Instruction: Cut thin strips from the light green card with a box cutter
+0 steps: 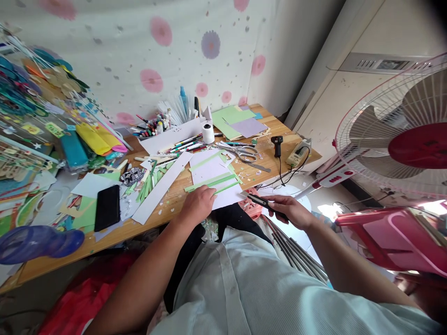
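Note:
My left hand (198, 204) rests palm down on the near edge of a white paper sheet (213, 172) on the wooden table (167, 209). Thin green paper strips (211, 182) lie across that sheet just beyond my fingers. My right hand (289, 210) is off the table's near right edge and grips a black utility knife (260, 201), its tip pointing left toward the sheet.
A long white strip (164, 186), a black phone (107, 207), scissors (244, 152), a tape roll (208, 133), pens (185, 144) and coloured papers (237, 122) lie on the table. A glue gun (278, 145) sits at right. A fan (401, 135) and pink stool (394, 235) stand right.

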Motion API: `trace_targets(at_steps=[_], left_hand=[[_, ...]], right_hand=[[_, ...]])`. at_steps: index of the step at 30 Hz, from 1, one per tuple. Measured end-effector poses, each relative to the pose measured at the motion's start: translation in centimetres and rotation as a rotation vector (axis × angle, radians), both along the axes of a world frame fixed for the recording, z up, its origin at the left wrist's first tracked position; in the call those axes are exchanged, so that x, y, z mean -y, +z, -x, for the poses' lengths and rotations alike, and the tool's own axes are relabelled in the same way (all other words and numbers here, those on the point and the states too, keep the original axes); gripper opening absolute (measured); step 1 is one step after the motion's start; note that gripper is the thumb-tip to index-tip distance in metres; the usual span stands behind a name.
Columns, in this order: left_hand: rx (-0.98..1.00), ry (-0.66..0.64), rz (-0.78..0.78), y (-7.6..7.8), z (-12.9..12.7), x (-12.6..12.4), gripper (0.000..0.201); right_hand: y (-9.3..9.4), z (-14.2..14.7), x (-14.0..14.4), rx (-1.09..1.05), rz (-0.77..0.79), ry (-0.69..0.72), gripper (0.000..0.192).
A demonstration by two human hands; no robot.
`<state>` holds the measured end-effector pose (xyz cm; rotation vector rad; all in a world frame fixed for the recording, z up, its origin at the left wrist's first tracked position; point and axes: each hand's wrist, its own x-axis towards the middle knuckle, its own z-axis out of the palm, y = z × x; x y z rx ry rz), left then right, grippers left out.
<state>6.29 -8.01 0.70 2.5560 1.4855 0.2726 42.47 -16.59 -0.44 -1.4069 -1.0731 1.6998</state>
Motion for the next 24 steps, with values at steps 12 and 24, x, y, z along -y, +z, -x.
trace_targets(at_steps=[12,24], left_hand=[[0.063,-0.162,0.008,-1.7,0.8,0.0,0.023],[0.058,-0.145,0.032,-1.0,0.9,0.1,0.027]], right_hand=[[-0.4,-2.3,-2.3,0.060,-0.134,0.032,0.067],[-0.7,-2.3,-3.1,0.056,-0.129,0.076,0.070]])
